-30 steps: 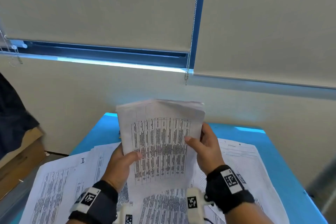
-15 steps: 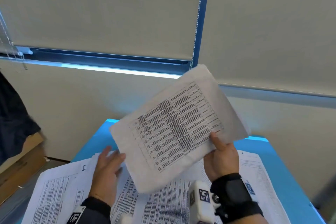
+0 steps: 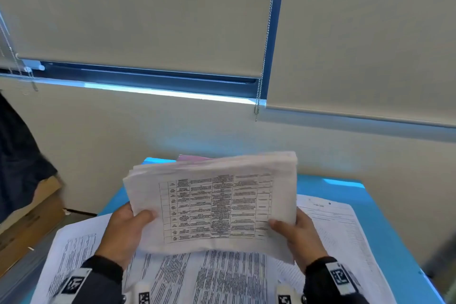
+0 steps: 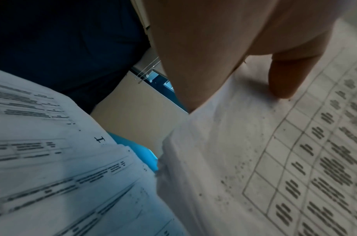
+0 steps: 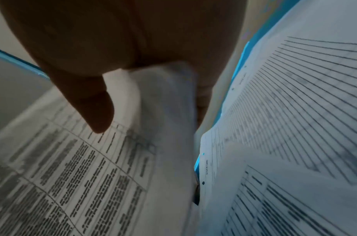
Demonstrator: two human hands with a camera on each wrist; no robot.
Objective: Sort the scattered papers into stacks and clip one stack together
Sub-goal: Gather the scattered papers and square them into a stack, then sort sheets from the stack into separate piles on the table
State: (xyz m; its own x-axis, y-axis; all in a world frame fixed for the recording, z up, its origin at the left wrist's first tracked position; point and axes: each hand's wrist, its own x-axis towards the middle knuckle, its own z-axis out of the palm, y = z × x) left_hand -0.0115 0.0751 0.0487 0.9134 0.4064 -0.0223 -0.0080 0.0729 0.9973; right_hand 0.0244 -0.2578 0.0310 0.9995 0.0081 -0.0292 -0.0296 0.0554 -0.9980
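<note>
Held stack: a thick stack of white printed sheets with a black-ruled table on top is raised above the table, long side across, its top edge fanned; a pink sheet peeks out behind it.
Left hand: the left hand grips the stack's lower left corner, thumb pressed on the printed face, fingers hidden behind.
Right hand: the right hand grips the lower right corner, thumb on the front and fingers curled behind.
Loose papers: more white printed sheets lie spread and overlapping on the bright blue table beneath the stack.
Surroundings: beige roller blinds with a bead chain hang above a cream wall; a brown cardboard box sits at the left.
</note>
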